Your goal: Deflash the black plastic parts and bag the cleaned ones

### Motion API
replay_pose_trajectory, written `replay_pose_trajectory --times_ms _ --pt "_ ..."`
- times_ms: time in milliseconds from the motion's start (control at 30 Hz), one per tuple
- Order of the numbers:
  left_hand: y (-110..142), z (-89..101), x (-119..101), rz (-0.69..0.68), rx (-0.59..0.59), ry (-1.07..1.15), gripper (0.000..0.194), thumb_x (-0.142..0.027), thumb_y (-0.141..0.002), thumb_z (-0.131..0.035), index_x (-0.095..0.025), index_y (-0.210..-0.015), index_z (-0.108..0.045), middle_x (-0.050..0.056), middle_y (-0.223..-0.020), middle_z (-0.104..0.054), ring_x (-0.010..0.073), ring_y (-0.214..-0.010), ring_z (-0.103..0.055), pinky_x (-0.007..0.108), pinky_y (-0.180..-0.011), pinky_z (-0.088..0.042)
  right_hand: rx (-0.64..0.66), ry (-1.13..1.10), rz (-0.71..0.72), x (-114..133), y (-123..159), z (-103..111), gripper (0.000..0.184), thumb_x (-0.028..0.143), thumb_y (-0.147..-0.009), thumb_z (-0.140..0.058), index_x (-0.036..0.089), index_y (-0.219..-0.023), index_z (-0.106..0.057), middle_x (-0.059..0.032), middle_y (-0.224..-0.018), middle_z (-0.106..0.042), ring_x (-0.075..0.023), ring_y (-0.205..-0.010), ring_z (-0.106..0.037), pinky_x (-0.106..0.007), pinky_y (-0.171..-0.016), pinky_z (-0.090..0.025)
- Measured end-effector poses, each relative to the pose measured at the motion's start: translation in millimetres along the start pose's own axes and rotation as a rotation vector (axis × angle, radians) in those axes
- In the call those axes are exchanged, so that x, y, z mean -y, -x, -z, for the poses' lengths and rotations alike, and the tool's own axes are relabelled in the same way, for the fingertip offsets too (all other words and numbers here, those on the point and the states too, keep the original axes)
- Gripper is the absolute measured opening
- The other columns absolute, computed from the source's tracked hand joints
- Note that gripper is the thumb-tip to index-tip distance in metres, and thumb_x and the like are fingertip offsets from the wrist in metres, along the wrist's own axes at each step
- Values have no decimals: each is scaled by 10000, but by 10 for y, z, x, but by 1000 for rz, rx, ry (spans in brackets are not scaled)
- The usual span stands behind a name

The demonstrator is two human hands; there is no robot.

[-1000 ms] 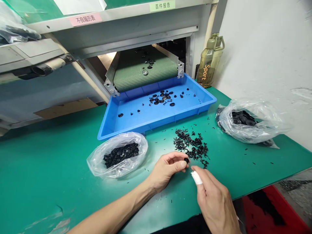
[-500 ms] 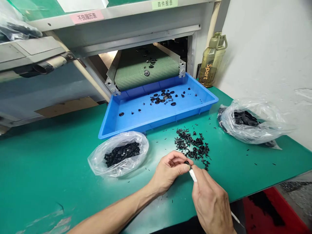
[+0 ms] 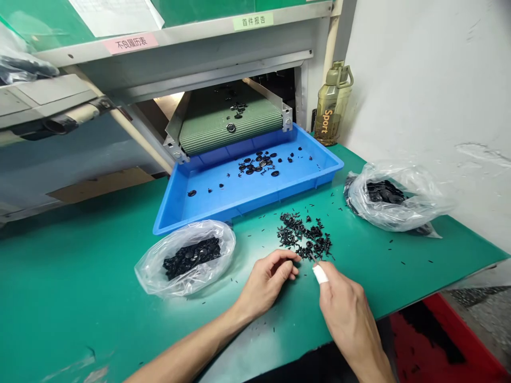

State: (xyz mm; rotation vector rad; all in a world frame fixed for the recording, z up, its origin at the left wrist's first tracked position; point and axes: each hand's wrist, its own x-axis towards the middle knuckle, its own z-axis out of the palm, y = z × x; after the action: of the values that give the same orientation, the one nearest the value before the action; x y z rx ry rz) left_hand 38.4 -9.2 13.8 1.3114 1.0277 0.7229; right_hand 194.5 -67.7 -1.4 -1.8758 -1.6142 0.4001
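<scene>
My left hand [image 3: 268,279] rests by the near edge of a pile of small black plastic parts [image 3: 305,234], fingers curled; anything between its fingertips is hidden. In my right hand [image 3: 345,300], closed, is a thin metal-tipped tool [image 3: 313,259]; its tip points into the pile and its exact kind is unclear. A white wrap [image 3: 320,274] covers the thumb of that hand. Left of the pile, an open clear plastic bag [image 3: 147,274] holds many small black parts. A second clear bag [image 3: 423,205], with black discs inside, lies to the right.
Behind the pile stands a blue tray [image 3: 239,207] with scattered black parts. A green conveyor belt [image 3: 223,133] ends over it, carrying several more. A bottle [image 3: 333,106] stands at the wall. Below the table's right edge is a red bin [image 3: 423,346].
The black part in my left fingertips no longer shows. My right hand has drawn the tool away from it and moved its tip to the pile. The camera view has shifted slightly.
</scene>
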Motion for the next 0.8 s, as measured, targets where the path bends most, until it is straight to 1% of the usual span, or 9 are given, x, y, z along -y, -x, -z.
replay_pose_trajectory --times_ms 67,167,233,300,400,533,600,700,800 --pt "-25 9 -46 -8 -17 -126 209 -319 -875 -556 -154 -975 -635 38 -819 -643 139 -738 -577 270 -706 -463 -24 -26 -3 -44 7 19 319 239 -893 -341 211 -933 -655 -31 -653 -659 -167 -532 -570 -246 -504 -360" --pt "-143 2 -114 -54 -24 -248 173 -309 -874 -550 -172 -939 -633 24 -809 -634 139 -706 -560 260 -668 -438 -4 -127 -33 -95 -8 65 334 294 -910 -340 219 -856 -661 -3 -561 -613 -144 -438 -494 -228 -462 -353" --pt "-260 -16 -143 -154 2 -384 197 -334 -899 -526 -186 -935 -651 28 -834 -642 152 -743 -569 269 -709 -433 -1 -171 -58 -118 -20 88 338 322 -911 -351 218 -824 -660 12 -517 -573 -132 -404 -442 -222 -436 -338" --pt "-379 -39 -149 -280 37 -566 226 -328 -923 -499 -211 -1030 -661 38 -888 -650 171 -811 -577 282 -761 -423 -2 -206 -69 -136 -22 97 322 326 -903 -371 215 -814 -659 18 -517 -561 -123 -406 -428 -216 -434 -338" --pt "-515 -72 -142 -391 94 -845 264 -279 -935 -467 -236 -1118 -654 60 -914 -632 189 -818 -572 287 -731 -414 -3 -245 -77 -155 -10 96 290 293 -884 -389 211 -803 -656 24 -522 -542 -117 -415 -425 -211 -428 -331" --pt "-615 -85 -192 -380 182 -1088 257 -257 -927 -459 -218 -1046 -683 76 -883 -601 192 -740 -555 278 -652 -402 9 -257 -95 -166 7 92 281 268 -881 -389 212 -800 -652 34 -506 -505 -114 -420 -420 -208 -424 -322" --pt "-659 -79 -247 -350 235 -1133 241 -241 -911 -480 -206 -1051 -673 81 -885 -604 199 -724 -558 285 -650 -405 -5 -259 -85 -168 8 90 281 261 -879 -388 210 -806 -655 31 -513 -516 -113 -420 -423 -207 -425 -326" --pt "-724 -64 -329 -305 304 -1105 168 -204 -867 -536 -196 -961 -674 74 -878 -617 200 -720 -563 287 -668 -408 -34 -263 -59 -165 4 88 287 273 -881 -390 208 -803 -659 24 -522 -538 -113 -413 -415 -210 -420 -331" --pt "-741 -51 -376 -317 303 -1019 138 -182 -849 -539 -194 -896 -668 60 -859 -623 189 -725 -555 278 -675 -399 -42 -262 -65 -155 -2 93 293 301 -887 -397 207 -800 -661 20 -521 -547 -115 -413 -414 -210 -417 -336"
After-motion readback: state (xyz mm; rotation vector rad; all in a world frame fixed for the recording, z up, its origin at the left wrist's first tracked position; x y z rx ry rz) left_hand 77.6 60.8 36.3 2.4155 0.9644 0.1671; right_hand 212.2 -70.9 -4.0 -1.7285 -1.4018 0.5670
